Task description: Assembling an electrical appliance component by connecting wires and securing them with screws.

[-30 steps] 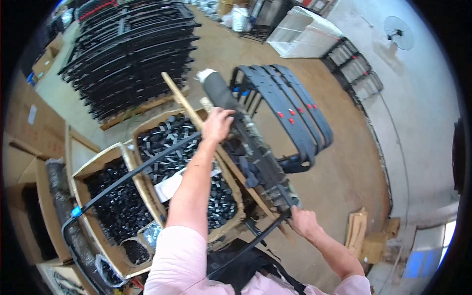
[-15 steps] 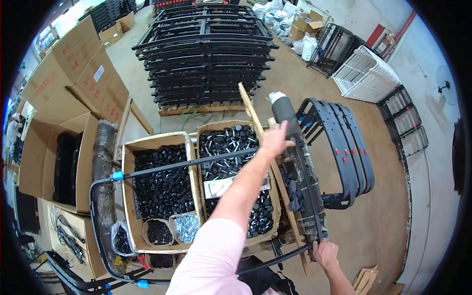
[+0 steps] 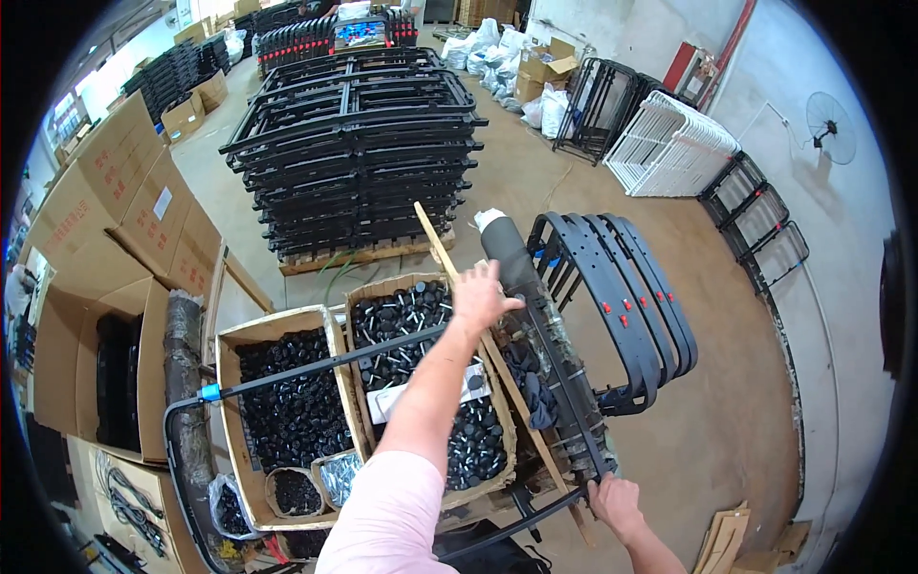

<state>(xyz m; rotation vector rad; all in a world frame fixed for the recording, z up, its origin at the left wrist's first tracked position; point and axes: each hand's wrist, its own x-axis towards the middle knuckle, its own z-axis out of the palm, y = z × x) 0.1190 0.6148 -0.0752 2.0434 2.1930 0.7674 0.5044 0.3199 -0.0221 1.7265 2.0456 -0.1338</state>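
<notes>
Black tube frame (image 3: 306,368) laid across bolt box (image 3: 510,440), both hands at its right end.
Progress, by judgement: frame is set down, spanning the bolt box, right side along the padded roll (image 3: 507,251) right of that box, far left corner with blue band (image 3: 209,392) out past the knob box (image 3: 232,430) left of it. Can't tell if any fittings are on or what's left; no loose part seen in either hand. Left hand (image 3: 478,301) above the bolt box's far right corner, fingers spread, thumb out, frame's far right corner under it; can't tell if it's gripping. Right hand (image 3: 615,502) right of the bolt box's near end, fingers curled on the frame's near right corner.
</notes>
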